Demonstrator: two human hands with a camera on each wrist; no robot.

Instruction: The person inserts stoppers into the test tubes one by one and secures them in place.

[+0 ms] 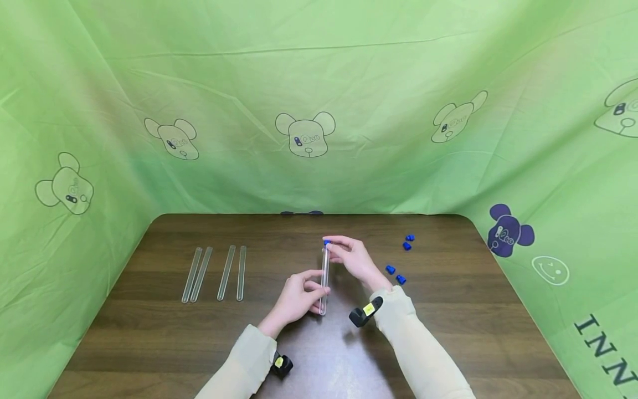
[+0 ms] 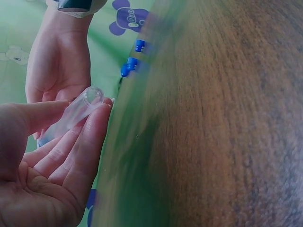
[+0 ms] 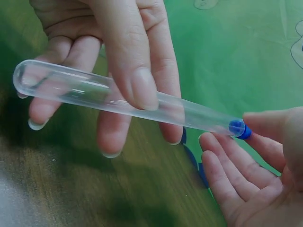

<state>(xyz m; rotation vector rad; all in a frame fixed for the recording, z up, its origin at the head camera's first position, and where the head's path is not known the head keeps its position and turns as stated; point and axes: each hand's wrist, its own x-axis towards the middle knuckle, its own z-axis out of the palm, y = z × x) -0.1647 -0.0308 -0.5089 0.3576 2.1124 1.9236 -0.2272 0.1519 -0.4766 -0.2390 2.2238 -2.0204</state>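
My left hand [image 1: 297,293] pinches a clear test tube [image 1: 325,271] between thumb and fingers, above the middle of the table. The tube's rounded closed end points toward me and its mouth points away. At that mouth sits a blue cap [image 3: 240,128], its narrower part showing through the clear wall inside the tube. My right hand [image 1: 355,259] pinches this cap between thumb and index finger, the other fingers [image 3: 227,184] apart from the tube. In the left wrist view the tube's rounded end [image 2: 93,97] faces the camera and the cap is mostly hidden.
Several clear test tubes [image 1: 241,274] lie side by side on the left of the brown wooden table [image 1: 149,332]. Several loose blue caps [image 1: 390,269] lie on the right, near my right wrist. A green printed cloth [image 1: 374,177] stands round the table's back and sides.
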